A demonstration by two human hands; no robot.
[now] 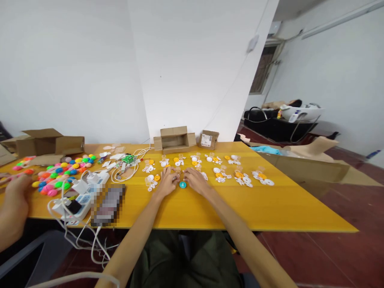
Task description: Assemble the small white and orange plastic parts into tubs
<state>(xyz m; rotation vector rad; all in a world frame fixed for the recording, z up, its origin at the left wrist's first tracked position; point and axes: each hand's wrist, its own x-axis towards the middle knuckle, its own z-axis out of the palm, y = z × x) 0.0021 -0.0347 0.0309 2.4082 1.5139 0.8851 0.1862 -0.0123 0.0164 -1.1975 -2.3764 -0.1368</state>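
My left hand (167, 182) and my right hand (195, 180) rest on the yellow table (270, 208), fingertips close together near its middle. Just in front of them, between the two hands, lies a small teal disc (183, 184). Small white gear-like pieces and orange discs (219, 175) lie in little groups around and beyond the hands. A white piece (151, 179) sits just left of my left hand. Whether the fingers pinch a small part is too small to tell.
A pile of colourful round pieces (60, 176) lies at the table's left, where another person's hand (15, 200) rests. A power strip with chargers and cables (81, 196) sits near the front edge. Open cardboard boxes (175, 139) stand along the back.
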